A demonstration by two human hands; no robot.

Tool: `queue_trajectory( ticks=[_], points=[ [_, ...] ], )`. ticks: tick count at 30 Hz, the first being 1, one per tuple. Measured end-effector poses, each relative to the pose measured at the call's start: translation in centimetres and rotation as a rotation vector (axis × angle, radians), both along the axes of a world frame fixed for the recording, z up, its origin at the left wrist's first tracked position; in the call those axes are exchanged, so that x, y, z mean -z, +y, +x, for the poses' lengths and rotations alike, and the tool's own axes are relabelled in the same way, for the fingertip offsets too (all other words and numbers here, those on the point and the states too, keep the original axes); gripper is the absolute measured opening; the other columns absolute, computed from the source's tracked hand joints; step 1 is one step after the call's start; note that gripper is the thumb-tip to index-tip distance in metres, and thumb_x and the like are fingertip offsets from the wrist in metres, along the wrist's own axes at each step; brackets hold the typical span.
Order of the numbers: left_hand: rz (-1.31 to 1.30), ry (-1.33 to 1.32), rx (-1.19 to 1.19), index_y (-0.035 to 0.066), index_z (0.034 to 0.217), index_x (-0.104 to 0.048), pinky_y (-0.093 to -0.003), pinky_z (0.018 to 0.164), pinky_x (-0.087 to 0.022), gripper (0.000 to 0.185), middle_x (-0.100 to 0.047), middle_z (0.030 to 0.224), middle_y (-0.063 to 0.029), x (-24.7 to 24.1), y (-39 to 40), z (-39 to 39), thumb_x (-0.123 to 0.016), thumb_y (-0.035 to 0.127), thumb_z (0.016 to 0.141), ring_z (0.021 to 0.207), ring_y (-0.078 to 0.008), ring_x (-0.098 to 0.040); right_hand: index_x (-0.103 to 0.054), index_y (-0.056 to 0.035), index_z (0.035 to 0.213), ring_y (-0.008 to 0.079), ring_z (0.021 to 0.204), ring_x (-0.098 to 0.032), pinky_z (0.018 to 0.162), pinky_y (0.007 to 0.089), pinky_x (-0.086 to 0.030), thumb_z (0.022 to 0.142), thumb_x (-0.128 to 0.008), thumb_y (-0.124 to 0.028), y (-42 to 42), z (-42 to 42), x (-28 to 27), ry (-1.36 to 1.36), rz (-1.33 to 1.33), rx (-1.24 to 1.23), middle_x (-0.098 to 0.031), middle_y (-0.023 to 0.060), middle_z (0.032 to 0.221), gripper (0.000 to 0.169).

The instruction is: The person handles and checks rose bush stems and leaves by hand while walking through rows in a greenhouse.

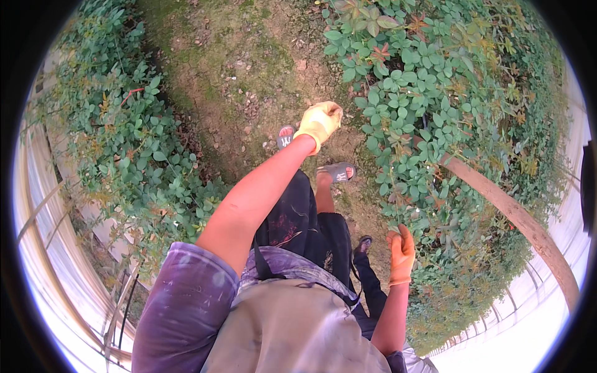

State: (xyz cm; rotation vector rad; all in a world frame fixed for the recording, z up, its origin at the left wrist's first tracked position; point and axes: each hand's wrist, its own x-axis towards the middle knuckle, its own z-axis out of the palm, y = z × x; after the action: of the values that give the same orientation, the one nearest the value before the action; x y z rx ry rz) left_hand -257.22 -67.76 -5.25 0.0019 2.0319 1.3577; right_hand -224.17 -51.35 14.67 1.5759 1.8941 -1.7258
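My left hand [321,122], in a pale yellow glove, is held over the dirt path with its fingers curled inward; whether anything lies inside them cannot be seen. My right hand [401,252], in an orange glove, is lower right beside the leafy bushes [410,102]. Its thumb and fingers meet around a small green leaf [394,229] at the edge of the foliage. Below my hands are my dark trousers [298,219], a tan apron [289,326] and grey open-toed sandals [343,172] on the ground.
A second row of bushes [135,140], with a red tie [131,94], lines the left side. A curved brown pole [508,205] rises out of the right row. Another person's dark-trousered leg [371,279] is close by at lower right. Pale sheeting [56,261] borders both sides.
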Motion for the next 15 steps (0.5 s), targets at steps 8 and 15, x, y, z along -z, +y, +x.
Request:
queue_trajectory(
  ticks=[8,15],
  points=[
    [-0.109,0.399,0.972,0.018,0.130,-0.057,-0.0428,0.086,-0.051,0.043,-0.069,0.102,-0.0117,0.0,9.9,-3.1,-0.058,0.021,0.087,0.097,-0.0320,-0.065,-0.051,0.0056,0.130,0.0134,0.096,-0.061,0.089,0.0268,-0.048,0.096,-0.059,-0.014,-4.8,6.8,3.4,-0.196,-0.120,0.102,-0.066,0.0083,0.105,0.040],
    [-0.080,0.252,1.163,0.016,0.114,-0.067,-0.0412,0.085,-0.051,0.032,-0.069,0.105,-0.0100,3.1,14.2,-6.8,-0.057,0.024,0.084,0.097,-0.0299,-0.065,-0.061,-0.0005,0.123,0.0082,0.085,-0.062,0.079,0.0237,-0.049,0.091,-0.063,-0.014,-7.4,4.9,4.5,-0.260,-0.039,0.052,-0.068,0.0028,0.096,0.034]
  ],
)
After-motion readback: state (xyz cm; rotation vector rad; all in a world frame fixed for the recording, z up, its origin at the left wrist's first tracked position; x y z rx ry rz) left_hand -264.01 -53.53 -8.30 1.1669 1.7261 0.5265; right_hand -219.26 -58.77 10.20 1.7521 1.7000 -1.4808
